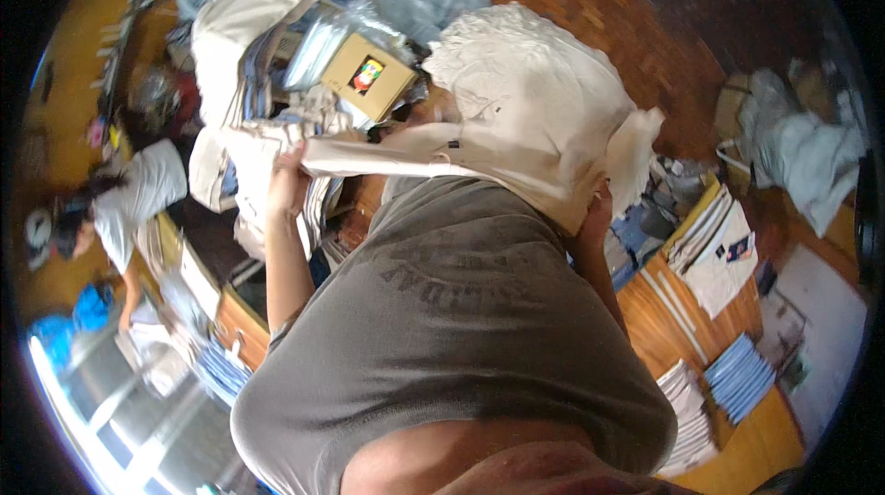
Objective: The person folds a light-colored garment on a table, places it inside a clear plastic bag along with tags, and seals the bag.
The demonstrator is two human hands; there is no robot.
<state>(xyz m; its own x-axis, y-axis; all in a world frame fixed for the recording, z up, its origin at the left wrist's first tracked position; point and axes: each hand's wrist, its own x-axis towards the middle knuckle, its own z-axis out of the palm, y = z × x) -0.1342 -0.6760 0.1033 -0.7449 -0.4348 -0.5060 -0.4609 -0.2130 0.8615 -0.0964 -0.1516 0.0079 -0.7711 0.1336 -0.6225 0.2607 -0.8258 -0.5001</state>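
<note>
A large cream-coloured garment [525, 80] is spread in front of my body, with a small dark tag near its closer edge. Whether it is a shirt or trousers I cannot tell. My left hand [290, 177] grips the end of a narrow stretch of it, fingers closed over the cloth. On the other side, my right hand [595, 209] is closed on the garment's near right edge, its fingers partly hidden by the fabric. The cloth is drawn between both hands, and its far part billows out over the floor.
Stacked cream garments [226, 53], a cardboard box [369, 76] and clear plastic packs [327, 34] lie far left. Folded clothes [710, 255] and blue stacks [740, 377] sit on a wooden table at right. A person in a white shirt [143, 195] works at left.
</note>
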